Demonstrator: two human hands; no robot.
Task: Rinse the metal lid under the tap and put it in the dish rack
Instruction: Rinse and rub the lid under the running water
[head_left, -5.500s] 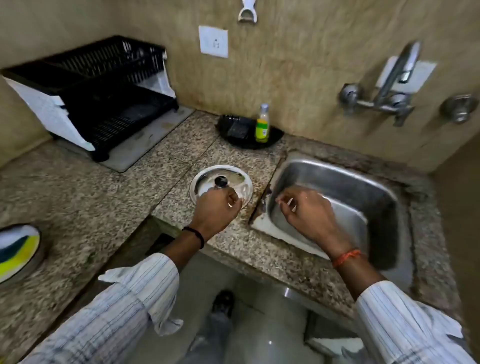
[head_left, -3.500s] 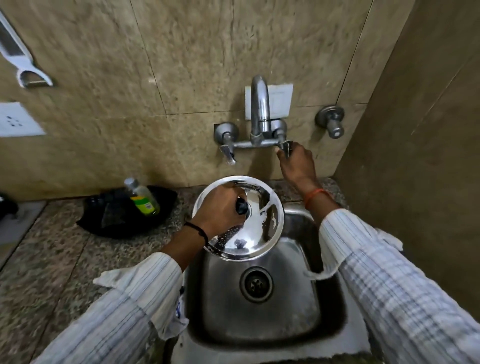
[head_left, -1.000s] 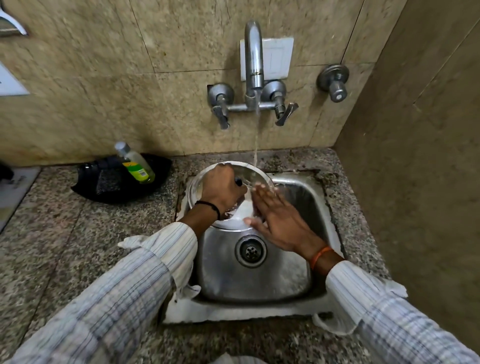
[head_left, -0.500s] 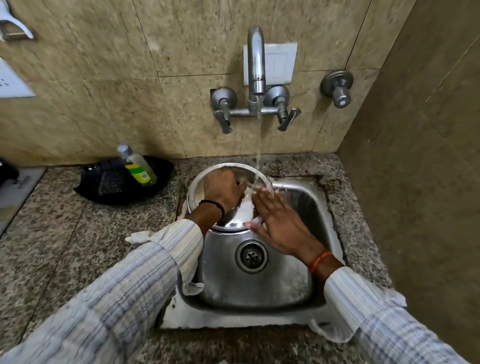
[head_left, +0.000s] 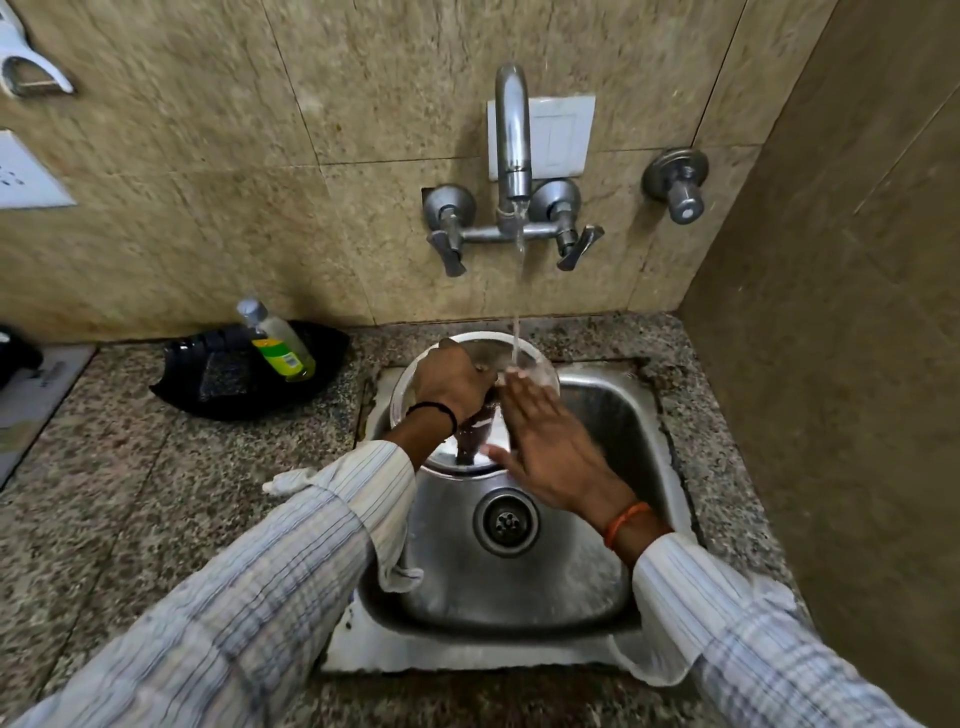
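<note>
Fingers (head_left: 470, 371) of left hand (head_left: 451, 384) clamped on round, shiny metal lid (head_left: 470, 457); right hand (head_left: 550, 447) flat, spread, rubbing under tap (head_left: 511, 135) stream over steel sink (head_left: 613, 415).

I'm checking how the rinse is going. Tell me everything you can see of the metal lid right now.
The metal lid is a round, shiny steel disc with a thin raised rim, held tilted over the back of the sink. The left hand grips it from above, hiding its centre. The right hand lies flat and open against its wet face. The stream from the tap lands near its upper right edge.
</note>
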